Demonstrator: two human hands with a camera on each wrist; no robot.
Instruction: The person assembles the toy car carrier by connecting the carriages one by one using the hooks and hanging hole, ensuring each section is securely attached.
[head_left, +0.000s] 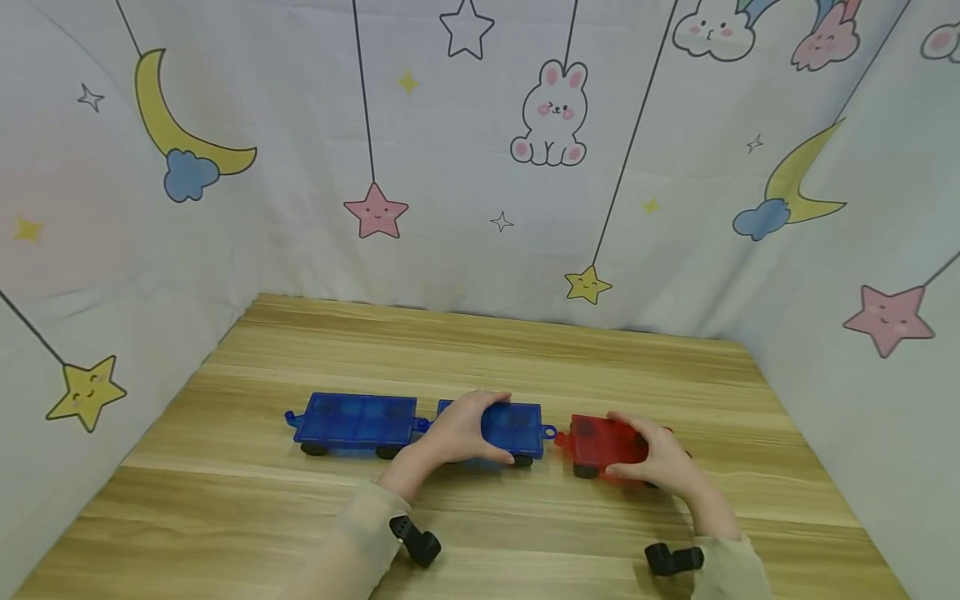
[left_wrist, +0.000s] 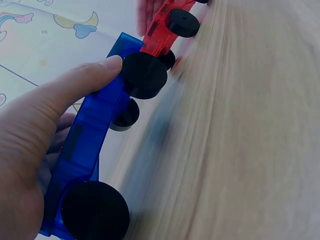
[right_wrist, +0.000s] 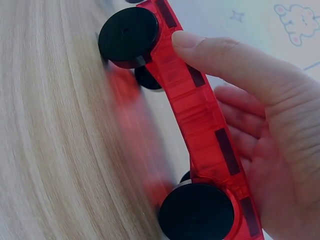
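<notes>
A translucent blue toy train car [head_left: 517, 427] with black wheels stands on the wooden table, and my left hand [head_left: 459, 432] grips it across the top by its long sides. In the left wrist view the thumb presses the side of this blue car [left_wrist: 92, 130]. A second blue car [head_left: 358, 421] sits to its left; the two meet at a coupling partly behind the hand. To the right, my right hand [head_left: 663, 460] holds a red toy car [head_left: 591, 442] between thumb and fingers. The red car's hook [head_left: 562, 440] lies close to the blue car's ring [head_left: 550, 432]; whether they touch I cannot tell.
The wooden tabletop [head_left: 480, 525] stretches in front of and behind the cars. White fabric [head_left: 450, 258] printed with stars, moons and a rabbit hangs at the back and both sides. A black wrist camera [head_left: 417, 542] sits on the left sleeve, another camera [head_left: 672, 559] on the right.
</notes>
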